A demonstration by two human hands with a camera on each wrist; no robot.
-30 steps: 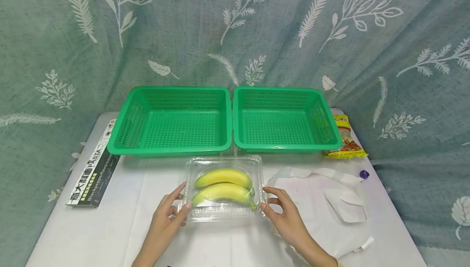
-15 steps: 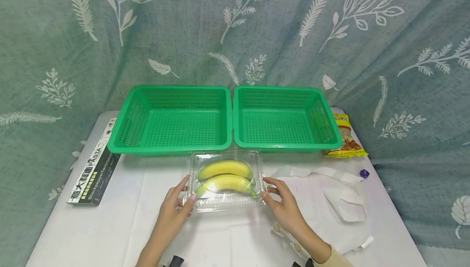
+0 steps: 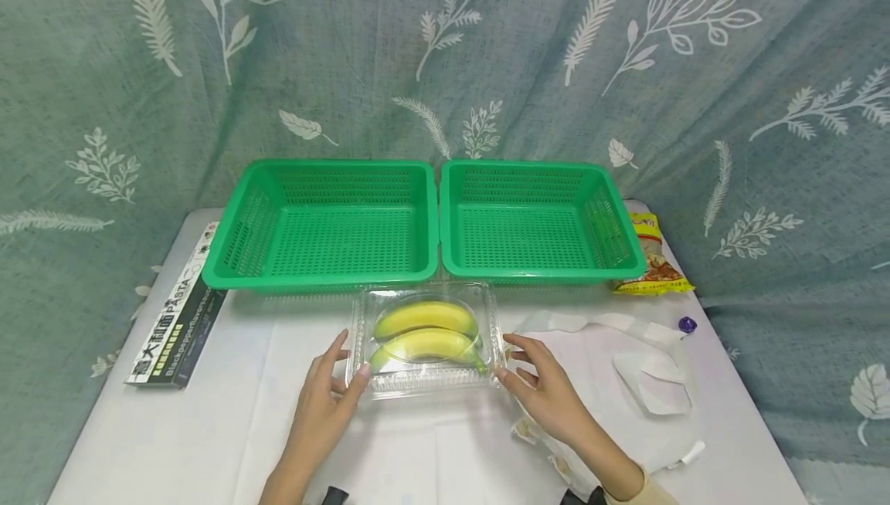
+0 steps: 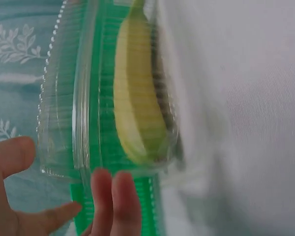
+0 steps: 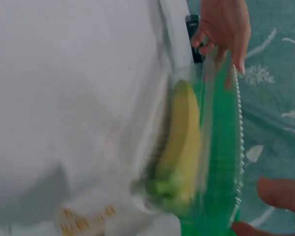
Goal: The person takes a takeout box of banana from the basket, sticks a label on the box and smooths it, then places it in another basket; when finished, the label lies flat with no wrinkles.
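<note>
A clear plastic clamshell box [image 3: 431, 381] with two bananas [image 3: 426, 343] inside lies on the white table, its far edge right at the green baskets. My left hand [image 3: 323, 401] is at the left end of the box, fingers spread and relaxed, thumb at the near corner. In the left wrist view, its fingertips [image 4: 125, 191] stand just off the box's end. My right hand [image 3: 549, 397] is at the right end, fingers loosely bent beside the edge. Its thumb [image 5: 282, 191] shows apart from the lid in the right wrist view, which is blurred.
Two green baskets [image 3: 320, 283] [image 3: 542, 273] stand side by side at the back. A pasta box [image 3: 177, 320] lies left, a yellow snack packet [image 3: 653, 273] right. White straps, a printed white sheet [image 3: 570, 462] and a small purple ball [image 3: 687, 324] lie at right.
The box with the bananas has moved away from me, up against the baskets, both hands moving with it. Now the fingers of both hands have eased outward from its ends.
</note>
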